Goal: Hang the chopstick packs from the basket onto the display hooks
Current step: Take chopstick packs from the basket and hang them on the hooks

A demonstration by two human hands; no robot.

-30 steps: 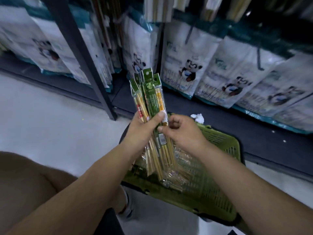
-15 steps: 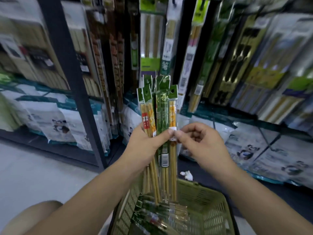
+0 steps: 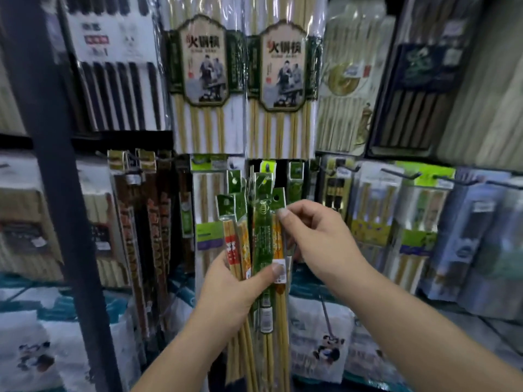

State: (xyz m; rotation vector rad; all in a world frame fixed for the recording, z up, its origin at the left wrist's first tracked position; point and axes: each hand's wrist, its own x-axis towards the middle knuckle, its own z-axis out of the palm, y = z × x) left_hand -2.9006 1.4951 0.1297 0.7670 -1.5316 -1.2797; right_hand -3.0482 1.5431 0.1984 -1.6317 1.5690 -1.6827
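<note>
"火锅筷" on two pack labels [image 3: 204,59]

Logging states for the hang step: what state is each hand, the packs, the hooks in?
left hand: grips the chopstick packs, upright
right hand: pinches the rightmost pack below its header
chopstick packs: fanned, off the hooks
display hooks: loaded with hanging stock

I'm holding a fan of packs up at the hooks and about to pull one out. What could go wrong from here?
1. The left hand grips several chopstick packs in a loose fan. With the right hand pinching the rightmost pack, its neighbours might slide out and drop.
2. That pack's hang hole is small, so it could miss a display hook.
3. Nearby hooks hold other products, so it might land on the wrong one.
</note>
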